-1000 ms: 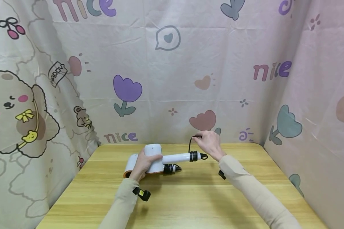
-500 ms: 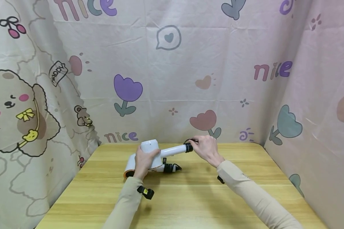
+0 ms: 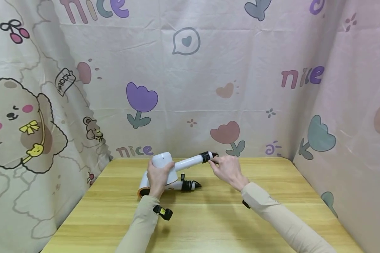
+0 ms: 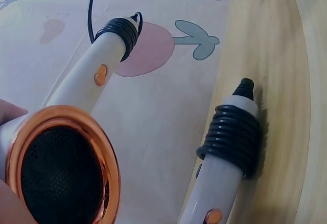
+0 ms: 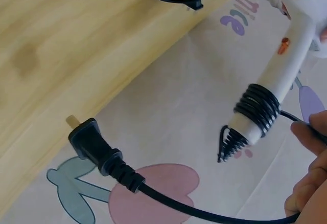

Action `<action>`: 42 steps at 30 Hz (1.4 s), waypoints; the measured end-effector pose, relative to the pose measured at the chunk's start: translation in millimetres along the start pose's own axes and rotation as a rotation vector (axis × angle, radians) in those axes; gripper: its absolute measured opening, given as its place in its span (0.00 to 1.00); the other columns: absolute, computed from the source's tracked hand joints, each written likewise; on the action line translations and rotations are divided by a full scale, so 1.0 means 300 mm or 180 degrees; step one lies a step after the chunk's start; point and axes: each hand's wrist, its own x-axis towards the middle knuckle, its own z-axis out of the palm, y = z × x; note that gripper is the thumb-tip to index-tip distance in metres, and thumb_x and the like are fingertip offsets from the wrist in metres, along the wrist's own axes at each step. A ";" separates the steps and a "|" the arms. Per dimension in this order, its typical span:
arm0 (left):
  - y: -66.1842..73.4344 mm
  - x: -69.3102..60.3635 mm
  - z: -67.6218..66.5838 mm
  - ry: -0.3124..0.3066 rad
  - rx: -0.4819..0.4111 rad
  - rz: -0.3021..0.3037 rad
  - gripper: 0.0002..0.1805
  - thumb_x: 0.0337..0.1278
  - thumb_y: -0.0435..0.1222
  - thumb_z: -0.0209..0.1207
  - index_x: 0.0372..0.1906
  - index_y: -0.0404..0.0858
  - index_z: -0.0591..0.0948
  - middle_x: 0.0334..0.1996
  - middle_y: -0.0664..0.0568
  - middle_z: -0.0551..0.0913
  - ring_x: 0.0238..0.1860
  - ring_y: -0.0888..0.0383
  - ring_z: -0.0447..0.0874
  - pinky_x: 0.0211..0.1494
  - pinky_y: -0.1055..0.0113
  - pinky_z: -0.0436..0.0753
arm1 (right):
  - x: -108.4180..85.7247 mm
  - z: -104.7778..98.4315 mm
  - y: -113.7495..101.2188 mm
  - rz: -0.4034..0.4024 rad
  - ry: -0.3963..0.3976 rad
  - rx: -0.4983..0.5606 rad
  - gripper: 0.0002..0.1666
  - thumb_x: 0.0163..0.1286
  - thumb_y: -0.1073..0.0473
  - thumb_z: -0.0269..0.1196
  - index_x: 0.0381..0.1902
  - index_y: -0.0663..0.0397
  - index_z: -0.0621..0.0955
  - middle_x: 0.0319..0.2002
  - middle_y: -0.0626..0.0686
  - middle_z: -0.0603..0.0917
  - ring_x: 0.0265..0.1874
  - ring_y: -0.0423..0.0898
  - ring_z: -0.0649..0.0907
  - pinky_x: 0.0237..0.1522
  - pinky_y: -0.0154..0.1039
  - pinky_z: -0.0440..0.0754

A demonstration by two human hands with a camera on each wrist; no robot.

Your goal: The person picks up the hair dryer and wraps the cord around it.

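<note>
My left hand (image 3: 158, 177) grips the head of a white hair dryer (image 3: 190, 162), its handle slanting up to the right. In the left wrist view its copper-rimmed end (image 4: 113, 157) faces the camera. Black cord (image 4: 118, 35) is coiled round the handle near its end. Beside that end, my right hand (image 3: 228, 170) pinches the loose stretch of cord (image 5: 204, 214); a two-pin plug (image 5: 94, 142) hangs from it in the right wrist view. A second white hair dryer (image 3: 174, 186) lies on the table just below the first, its cord (image 4: 232, 137) also wound round its handle.
The wooden table (image 3: 209, 225) reaches back to a printed curtain (image 3: 183, 88), which also hangs along both sides. A small black camera (image 3: 163, 212) is strapped to the left wrist.
My left hand has raised and tilted the hair dryer, so its handle end points higher. My right hand has circled down from above the handle to beside its tip, cord still in its fingers.
</note>
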 end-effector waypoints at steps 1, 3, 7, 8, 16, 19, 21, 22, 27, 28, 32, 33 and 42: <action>-0.001 0.000 0.002 0.0006 -0.0054 -0.0033 0.48 0.40 0.45 0.75 0.67 0.36 0.63 0.52 0.39 0.75 0.49 0.43 0.78 0.45 0.54 0.86 | -0.005 0.003 0.003 -0.0071 -0.0002 0.0013 0.06 0.61 0.53 0.69 0.27 0.46 0.89 0.08 0.41 0.67 0.10 0.34 0.59 0.11 0.29 0.53; -0.001 -0.001 0.005 0.0029 -0.0199 -0.0135 0.47 0.40 0.45 0.75 0.66 0.37 0.64 0.53 0.40 0.74 0.49 0.44 0.78 0.45 0.55 0.86 | -0.016 0.010 0.009 -0.0213 -0.0018 0.0057 0.06 0.62 0.53 0.68 0.29 0.45 0.90 0.07 0.40 0.67 0.10 0.32 0.58 0.11 0.27 0.50; -0.006 0.003 0.014 0.0012 -0.0580 -0.0354 0.45 0.41 0.41 0.75 0.66 0.38 0.65 0.53 0.41 0.73 0.48 0.46 0.78 0.42 0.59 0.86 | -0.037 0.015 0.022 -0.0326 -0.0125 0.0182 0.07 0.65 0.55 0.66 0.33 0.45 0.90 0.08 0.39 0.69 0.10 0.32 0.57 0.12 0.27 0.50; -0.006 0.003 0.016 0.0007 -0.0657 -0.0405 0.45 0.41 0.41 0.75 0.66 0.38 0.65 0.53 0.42 0.73 0.48 0.47 0.78 0.41 0.60 0.86 | -0.043 0.017 0.024 -0.0331 -0.0154 0.0211 0.07 0.65 0.55 0.66 0.35 0.46 0.90 0.09 0.39 0.70 0.10 0.31 0.58 0.13 0.26 0.51; -0.001 0.012 0.034 0.0105 -0.0987 -0.0597 0.42 0.43 0.39 0.73 0.65 0.39 0.66 0.53 0.44 0.73 0.48 0.50 0.77 0.44 0.63 0.84 | -0.066 0.017 0.017 -0.0325 -0.0182 0.0314 0.11 0.69 0.58 0.61 0.45 0.49 0.88 0.12 0.39 0.73 0.12 0.32 0.64 0.13 0.28 0.60; 0.004 0.016 0.036 0.0099 -0.1074 -0.0659 0.43 0.42 0.40 0.73 0.66 0.38 0.66 0.55 0.44 0.72 0.49 0.49 0.77 0.46 0.64 0.83 | -0.066 0.014 0.018 -0.0271 -0.0109 0.0358 0.12 0.69 0.58 0.61 0.45 0.51 0.88 0.13 0.41 0.75 0.12 0.33 0.65 0.14 0.29 0.63; 0.007 0.016 0.035 0.0077 -0.1086 -0.0750 0.44 0.43 0.41 0.73 0.67 0.38 0.65 0.55 0.44 0.72 0.49 0.49 0.77 0.45 0.63 0.83 | -0.067 0.011 0.021 -0.0225 -0.0074 0.0395 0.12 0.69 0.58 0.62 0.45 0.51 0.88 0.16 0.43 0.80 0.13 0.33 0.67 0.15 0.30 0.66; 0.008 0.016 0.034 0.0068 -0.1118 -0.0800 0.44 0.43 0.41 0.73 0.67 0.39 0.64 0.56 0.44 0.72 0.49 0.49 0.77 0.45 0.63 0.83 | -0.068 0.009 0.024 -0.0201 -0.0063 0.0416 0.12 0.69 0.58 0.62 0.46 0.51 0.88 0.18 0.44 0.83 0.14 0.33 0.68 0.16 0.30 0.67; 0.007 0.019 0.028 0.0064 -0.1354 -0.1043 0.46 0.44 0.44 0.73 0.68 0.40 0.62 0.57 0.46 0.71 0.51 0.50 0.77 0.46 0.63 0.84 | -0.080 0.004 0.042 -0.0167 -0.0103 0.0485 0.13 0.70 0.57 0.61 0.48 0.50 0.88 0.26 0.45 0.88 0.15 0.34 0.69 0.17 0.32 0.70; 0.006 0.020 0.027 0.0063 -0.1404 -0.1072 0.46 0.45 0.44 0.73 0.68 0.40 0.62 0.57 0.46 0.71 0.51 0.50 0.77 0.47 0.63 0.84 | -0.083 0.005 0.047 -0.0161 -0.0119 0.0504 0.13 0.70 0.57 0.62 0.48 0.50 0.87 0.27 0.45 0.88 0.15 0.34 0.70 0.18 0.32 0.71; 0.004 0.016 0.022 0.0017 -0.1549 -0.1221 0.45 0.45 0.46 0.72 0.67 0.41 0.62 0.56 0.47 0.71 0.52 0.51 0.76 0.49 0.62 0.84 | -0.091 0.007 0.068 -0.0016 -0.0282 0.0670 0.13 0.70 0.57 0.62 0.48 0.50 0.87 0.27 0.45 0.88 0.16 0.33 0.69 0.21 0.32 0.71; 0.004 0.015 0.022 0.0001 -0.1570 -0.1244 0.45 0.46 0.46 0.72 0.67 0.40 0.62 0.56 0.46 0.71 0.52 0.51 0.76 0.49 0.62 0.84 | -0.092 0.007 0.074 0.0052 -0.0359 0.0744 0.13 0.70 0.57 0.61 0.48 0.50 0.87 0.28 0.45 0.88 0.16 0.33 0.68 0.20 0.32 0.70; 0.007 0.023 0.014 -0.0064 -0.1785 -0.1449 0.47 0.47 0.51 0.71 0.67 0.39 0.59 0.56 0.47 0.71 0.53 0.53 0.75 0.52 0.65 0.81 | -0.113 0.008 0.123 0.0578 -0.1281 0.1283 0.18 0.75 0.53 0.56 0.56 0.52 0.83 0.35 0.53 0.88 0.19 0.34 0.67 0.30 0.35 0.74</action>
